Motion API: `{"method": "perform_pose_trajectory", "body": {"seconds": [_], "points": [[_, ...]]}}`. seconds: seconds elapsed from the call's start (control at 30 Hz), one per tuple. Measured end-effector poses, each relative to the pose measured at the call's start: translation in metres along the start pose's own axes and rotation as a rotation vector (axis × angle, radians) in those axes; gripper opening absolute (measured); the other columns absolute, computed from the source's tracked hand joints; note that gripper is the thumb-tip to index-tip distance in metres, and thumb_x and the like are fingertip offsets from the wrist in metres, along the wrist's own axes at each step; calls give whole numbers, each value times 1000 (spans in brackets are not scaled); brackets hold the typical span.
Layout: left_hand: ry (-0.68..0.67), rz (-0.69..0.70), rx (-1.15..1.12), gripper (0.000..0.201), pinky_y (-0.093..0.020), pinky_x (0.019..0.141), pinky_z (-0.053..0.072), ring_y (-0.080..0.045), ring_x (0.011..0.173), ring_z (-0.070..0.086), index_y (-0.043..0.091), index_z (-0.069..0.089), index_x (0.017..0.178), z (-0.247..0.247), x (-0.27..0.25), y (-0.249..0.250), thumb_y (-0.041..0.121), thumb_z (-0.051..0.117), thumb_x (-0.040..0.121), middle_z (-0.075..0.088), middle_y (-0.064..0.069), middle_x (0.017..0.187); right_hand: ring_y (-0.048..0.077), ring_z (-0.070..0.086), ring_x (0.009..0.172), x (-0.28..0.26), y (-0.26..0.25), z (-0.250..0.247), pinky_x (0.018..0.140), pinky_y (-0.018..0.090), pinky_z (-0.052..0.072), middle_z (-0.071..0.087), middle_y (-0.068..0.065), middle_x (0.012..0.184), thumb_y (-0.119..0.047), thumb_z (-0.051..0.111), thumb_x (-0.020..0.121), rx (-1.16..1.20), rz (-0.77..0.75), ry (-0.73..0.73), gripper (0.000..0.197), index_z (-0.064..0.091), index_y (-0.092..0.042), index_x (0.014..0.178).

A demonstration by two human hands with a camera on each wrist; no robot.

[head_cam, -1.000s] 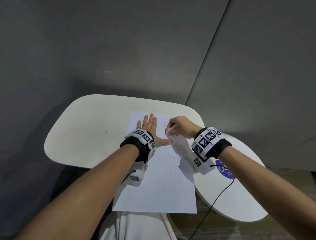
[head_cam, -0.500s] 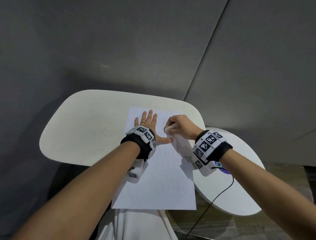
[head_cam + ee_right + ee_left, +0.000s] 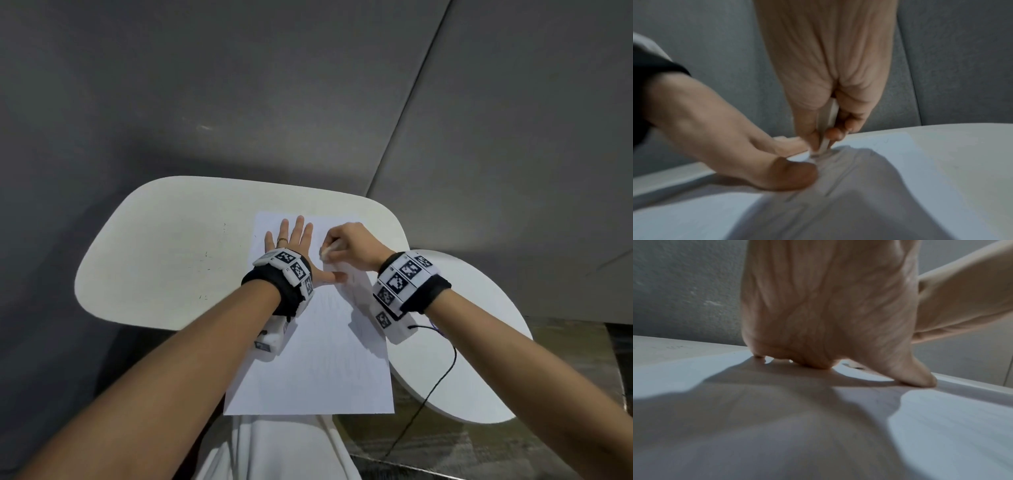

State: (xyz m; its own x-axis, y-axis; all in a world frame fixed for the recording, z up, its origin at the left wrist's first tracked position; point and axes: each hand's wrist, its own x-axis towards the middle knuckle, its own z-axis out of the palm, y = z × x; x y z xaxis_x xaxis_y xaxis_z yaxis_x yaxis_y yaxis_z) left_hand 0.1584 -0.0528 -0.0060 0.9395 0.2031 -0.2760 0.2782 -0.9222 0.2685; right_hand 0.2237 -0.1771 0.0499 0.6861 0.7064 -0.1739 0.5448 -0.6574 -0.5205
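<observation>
Paper (image 3: 308,359), a single white sheet, is laid on the pale oval table (image 3: 164,246), and its near edge is carried past the table rim at 6 o'clock. Faint pencil lines are seen across the middle of the sheet.

The left hand (image 3: 291,246) is spread flat on the far part of the sheet, toward 11 o'clock. Its fingers are kept straight and pointed to 12 o'clock, and the thumb is stretched toward 3 o'clock. Nothing is gripped by it; the sheet is only pressed down. A ring (image 3: 281,240) is worn on one finger.

The right hand (image 3: 352,245) is placed just beside it at 3 o'clock, with the fingers curled. A white eraser (image 3: 828,123) is pinched between its thumb and fingertips. The eraser is held steeply, and its lower end is set on the sheet close to the left thumb tip. Whether eraser and thumb touch cannot be told.

Marker-printed wristbands (image 3: 407,277) are worn on both wrists. A round white table (image 3: 479,342) is seen at 4 o'clock, and a black cable (image 3: 442,377) is trailed across it from the right wrist toward 5 o'clock.
</observation>
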Motion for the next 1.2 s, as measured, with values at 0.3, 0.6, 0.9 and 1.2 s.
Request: {"method": "perform_pose_trajectory", "body": {"seconds": [0.3,0.6,0.9,1.2], "points": [[27,-6,-32,132,-51,118,-8,-26,146,-19,26,-9,154,1,1,-1,94,48,55,-18,7,160,15,58,78,13,1,0,61,17,41,71,10,93,-4,64,76,-15,30,54,8,66,-2,84],[55,-8,-55,137,-50,118,-8,-25,147,-18,21,-9,154,0,-5,0,95,48,54,-16,6,161,31,63,96,48,-13,-10,70,21,37,70,19,101,-2,61,80,-106,84,118,15,68,6,91],[45,-12,-43,138,-51,117,-8,-25,147,-18,20,-10,154,1,-4,-1,97,43,53,-17,6,160,13,54,81,47,-9,-16,47,3,34,70,7,96,-6,63,80,-95,104,124,15,69,1,92],[27,-8,-33,134,-53,117,-9,-24,146,-20,22,-11,154,1,-4,-2,95,44,55,-19,7,160,15,59,81,34,-3,-20,54,4,36,71,7,93,-6,64,78,-107,52,33,14,69,-2,90]]}}
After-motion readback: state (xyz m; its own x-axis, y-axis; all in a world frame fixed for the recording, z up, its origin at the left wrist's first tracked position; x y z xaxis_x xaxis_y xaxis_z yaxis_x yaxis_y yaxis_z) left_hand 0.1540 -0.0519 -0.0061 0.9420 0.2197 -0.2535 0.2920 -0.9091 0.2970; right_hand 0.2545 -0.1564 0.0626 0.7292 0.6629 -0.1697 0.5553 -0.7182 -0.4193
